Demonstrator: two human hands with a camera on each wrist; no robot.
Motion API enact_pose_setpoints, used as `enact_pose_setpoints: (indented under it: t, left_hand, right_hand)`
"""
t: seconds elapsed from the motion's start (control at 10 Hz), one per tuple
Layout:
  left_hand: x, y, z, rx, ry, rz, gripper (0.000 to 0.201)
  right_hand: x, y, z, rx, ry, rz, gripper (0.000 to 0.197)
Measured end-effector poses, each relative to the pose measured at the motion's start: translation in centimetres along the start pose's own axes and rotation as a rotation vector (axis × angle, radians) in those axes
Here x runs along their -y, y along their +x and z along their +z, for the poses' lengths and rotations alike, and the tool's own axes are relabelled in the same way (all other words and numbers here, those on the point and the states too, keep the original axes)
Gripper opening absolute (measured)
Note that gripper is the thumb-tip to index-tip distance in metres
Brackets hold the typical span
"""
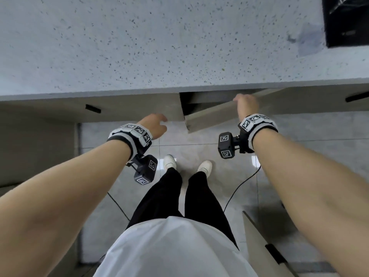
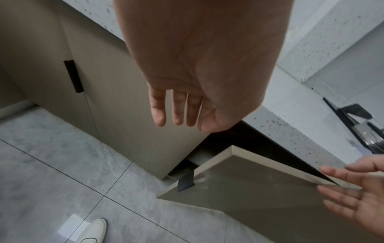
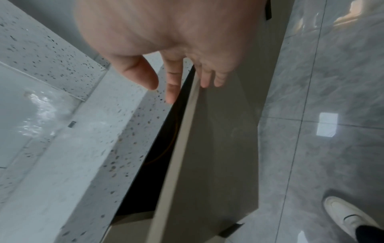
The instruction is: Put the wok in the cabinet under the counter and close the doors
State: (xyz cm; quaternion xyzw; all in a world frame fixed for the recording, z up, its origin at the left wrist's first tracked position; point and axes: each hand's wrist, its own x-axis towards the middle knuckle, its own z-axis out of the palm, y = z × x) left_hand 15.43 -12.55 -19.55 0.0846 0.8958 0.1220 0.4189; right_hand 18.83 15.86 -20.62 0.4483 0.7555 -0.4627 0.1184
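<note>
The wok does not show in any view. The dark cabinet opening under the speckled counter is all I see of the inside. The left door stands flush with the cabinet front. The right door is ajar, swung out at an angle. My right hand lies with straight fingers on that door's top edge. My left hand hovers in front of the left door, fingers straight and holding nothing.
A black hob sits on the counter at the far right. Another beige door juts out at my lower right. A black cable trails over the grey tiles by my white shoes.
</note>
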Motion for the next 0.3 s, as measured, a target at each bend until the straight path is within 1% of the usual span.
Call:
enact_pose_setpoints:
  t: [0.1, 0.2, 0.3]
  left_hand:
    - [0.4, -0.3, 0.1, -0.029, -0.049, 0.004, 0.043]
    - [0.9, -1.3, -0.3, -0.052, -0.090, 0.015, 0.043]
    - [1.7, -1.7, -0.7, -0.105, -0.132, 0.014, 0.043]
  right_hand:
    - [0.5, 1.1, -0.4, 0.114, -0.084, 0.085, 0.036]
    - [-0.1, 0.4, -1.0, 0.144, -0.126, -0.058, 0.035]
    - [-0.1, -0.9, -0.4, 0.055, -0.110, -0.126, 0.031]
